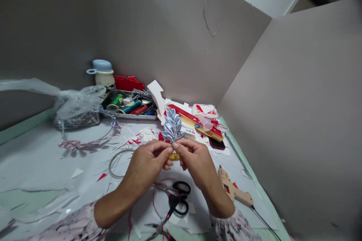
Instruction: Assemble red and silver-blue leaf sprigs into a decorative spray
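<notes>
Pinching the lower end of a silver leaf piece (172, 125) seems to be the step in hand. The left hand (148, 162) and the right hand (198, 160) are both closed to a pinch, thumb against forefinger, with their tips close together at the leaf's base; the other fingers are curled. What exactly lies between the fingertips is covered, so I cannot tell whether a wire or a thread is there.

From this hold, I judge that the next move calls for one hand to keep the base steady while the other works finely beside it. The leaf is in front of the hands, at the middle of the scene. Its tip points to the far side, slightly left, and its long axis runs near to far; how steeply it is raised, I cannot say.

Near the person, below the hands, lie black-handled scissors (173, 200) and pliers (158, 229). To the right is a glue gun (239, 196); to the left, a ring (111, 165). Farther left lies a trimmed hoop (85, 144), and at the far side a metal tray (135, 116) holds thread spools (115, 102).
</notes>
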A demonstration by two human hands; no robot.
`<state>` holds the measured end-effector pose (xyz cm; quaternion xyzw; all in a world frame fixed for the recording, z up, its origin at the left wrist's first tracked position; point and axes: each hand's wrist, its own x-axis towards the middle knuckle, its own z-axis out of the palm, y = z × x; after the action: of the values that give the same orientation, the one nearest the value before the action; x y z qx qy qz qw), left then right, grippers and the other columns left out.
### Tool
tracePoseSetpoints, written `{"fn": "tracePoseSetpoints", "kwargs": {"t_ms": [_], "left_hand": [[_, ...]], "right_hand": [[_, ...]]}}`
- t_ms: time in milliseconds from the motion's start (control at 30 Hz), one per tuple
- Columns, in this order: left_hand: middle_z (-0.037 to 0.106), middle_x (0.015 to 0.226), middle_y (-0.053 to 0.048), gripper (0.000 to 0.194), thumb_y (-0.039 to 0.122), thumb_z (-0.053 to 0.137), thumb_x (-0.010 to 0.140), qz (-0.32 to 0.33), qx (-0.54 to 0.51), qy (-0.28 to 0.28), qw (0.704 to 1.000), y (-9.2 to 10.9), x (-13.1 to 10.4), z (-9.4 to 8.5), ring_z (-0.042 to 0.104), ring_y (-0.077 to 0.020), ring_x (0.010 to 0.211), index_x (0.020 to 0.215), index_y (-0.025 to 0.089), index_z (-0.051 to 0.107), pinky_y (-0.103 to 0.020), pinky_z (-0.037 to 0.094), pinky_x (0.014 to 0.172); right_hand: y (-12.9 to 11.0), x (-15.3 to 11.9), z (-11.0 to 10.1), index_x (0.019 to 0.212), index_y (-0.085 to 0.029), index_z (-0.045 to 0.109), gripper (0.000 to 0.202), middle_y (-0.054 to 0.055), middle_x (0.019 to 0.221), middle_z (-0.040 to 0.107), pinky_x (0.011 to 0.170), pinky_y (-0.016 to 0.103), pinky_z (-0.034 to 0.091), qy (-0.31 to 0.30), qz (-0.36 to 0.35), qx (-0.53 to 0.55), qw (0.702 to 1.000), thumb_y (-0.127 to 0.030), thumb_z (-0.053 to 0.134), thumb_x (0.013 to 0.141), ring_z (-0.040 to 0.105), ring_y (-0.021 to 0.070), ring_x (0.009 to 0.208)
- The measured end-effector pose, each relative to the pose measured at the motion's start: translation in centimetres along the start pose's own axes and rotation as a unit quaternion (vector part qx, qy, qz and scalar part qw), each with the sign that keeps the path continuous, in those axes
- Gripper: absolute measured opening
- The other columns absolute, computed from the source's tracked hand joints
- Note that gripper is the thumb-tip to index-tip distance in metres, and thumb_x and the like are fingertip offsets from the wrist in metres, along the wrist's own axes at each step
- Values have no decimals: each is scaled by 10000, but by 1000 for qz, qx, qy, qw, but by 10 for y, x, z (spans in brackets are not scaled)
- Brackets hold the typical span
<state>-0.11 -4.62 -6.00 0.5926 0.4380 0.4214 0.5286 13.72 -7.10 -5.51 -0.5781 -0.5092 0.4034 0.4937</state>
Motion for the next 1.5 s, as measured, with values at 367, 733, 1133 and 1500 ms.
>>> {"fn": "tracePoseSetpoints", "kwargs": {"t_ms": [367, 733, 1133, 1500], "left_hand": [[671, 686, -28, 175, 285, 618, 788, 135, 240, -7, 961, 5, 8, -15, 599, -203, 674, 673, 228, 738, -280, 395, 648], [665, 720, -68, 185, 288, 560, 792, 106, 440, -89, 887, 14, 7, -30, 578, -232, 676, 693, 201, 690, -295, 317, 603], [488, 487, 37, 240, 387, 666, 704, 42, 138, -95, 985, 29, 12, -35, 362, -124, 472, 539, 213, 679, -229, 240, 473], [679, 808, -21, 222, 401, 650, 802, 135, 173, -45, 975, 24, -3, -23, 601, -186, 751, 670, 236, 721, -259, 416, 666]], "right_hand": [[3, -1, 3, 801, -176, 738, 197, -52, 463, 517, 445, 214, 353, 21, -24, -43, 999, -342, 633, 807, 450, 96, 422], [6, -3, 8, 768, -174, 735, 196, -56, 448, 523, 446, 206, 327, -38, -10, -68, 997, -313, 606, 818, 441, 88, 420], [1, -2, 2, 796, -168, 723, 220, -72, 424, 482, 412, 203, 293, -49, 28, -1, 998, -370, 637, 806, 388, 74, 386], [5, 2, -1, 784, -160, 694, 179, -82, 418, 470, 389, 198, 264, -52, 40, 67, 996, -337, 664, 783, 359, 59, 363]]}}
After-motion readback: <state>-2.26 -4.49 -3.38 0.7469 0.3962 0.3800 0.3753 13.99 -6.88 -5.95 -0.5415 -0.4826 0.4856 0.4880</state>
